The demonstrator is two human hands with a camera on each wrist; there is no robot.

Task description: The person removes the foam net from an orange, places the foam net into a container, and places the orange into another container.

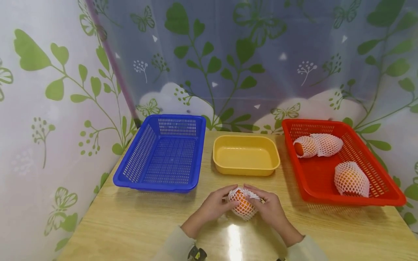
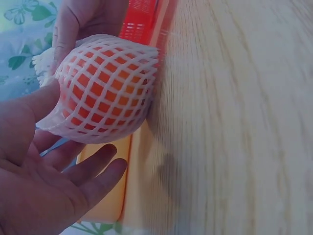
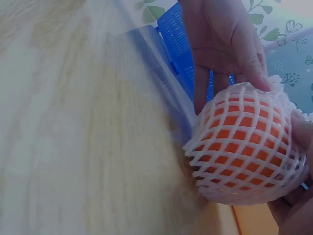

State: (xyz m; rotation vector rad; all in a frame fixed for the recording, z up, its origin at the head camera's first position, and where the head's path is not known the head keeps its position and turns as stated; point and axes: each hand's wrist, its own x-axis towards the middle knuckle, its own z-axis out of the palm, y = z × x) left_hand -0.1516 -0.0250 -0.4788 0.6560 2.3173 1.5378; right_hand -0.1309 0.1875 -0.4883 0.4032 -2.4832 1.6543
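An orange-coloured round fruit [image 1: 241, 203] in a white foam net is held just over the wooden table between both hands. On its left side my left hand [image 1: 218, 203] grips it, thumb on the near face of the net and fingers reaching behind. From the right, my right hand [image 1: 268, 207] pinches the gathered, frilled end of the net [image 1: 253, 195] with the thumb. In the left wrist view, the netting [image 2: 110, 90] is stretched over the fruit, and some left fingers [image 2: 105, 176] extend past it. The right wrist view shows the fruit [image 3: 244, 142] still mostly covered.
A blue basket [image 1: 156, 189] stands at the left, and a yellow tray [image 1: 246, 171] is behind the hands. At the right, a red basket [image 1: 318, 181] contains several net-wrapped pieces, including one fruit [image 1: 351, 178] near its front. Patterned curtains [image 1: 209, 72] hang behind the table.
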